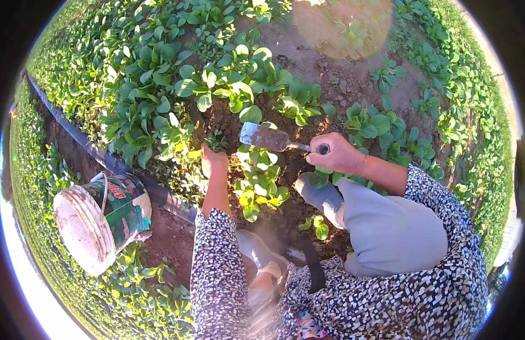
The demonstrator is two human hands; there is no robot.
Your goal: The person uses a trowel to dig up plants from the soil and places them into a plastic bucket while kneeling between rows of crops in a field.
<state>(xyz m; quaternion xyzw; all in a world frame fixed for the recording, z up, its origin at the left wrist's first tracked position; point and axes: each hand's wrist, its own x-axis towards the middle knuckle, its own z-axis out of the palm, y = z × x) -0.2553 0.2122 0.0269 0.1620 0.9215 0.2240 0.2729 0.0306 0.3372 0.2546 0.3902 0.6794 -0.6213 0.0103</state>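
Note:
My right hand (pixel 337 154) is closed round the handle of a small hand trowel (pixel 268 137). Its flat, soil-smeared blade points left above the leafy plants. Left of the blade, my left hand (pixel 213 160) reaches down among the greens with its fingers closed on a small tuft of weeds (pixel 216 140). The fingertips are partly hidden by the leaves. Between my two arms grows a clump of broad-leaved green vegetable plants (pixel 261 174). Another group of leafy greens (pixel 239 85) stands just beyond the trowel blade.
A dirty white and green bucket (pixel 123 207) lies tilted at the left, its wire handle up. A dark hose or strip (pixel 106 156) runs along the bed's left edge. Bare soil (pixel 313 71) shows farther ahead. My shoes (pixel 319 195) rest among the plants.

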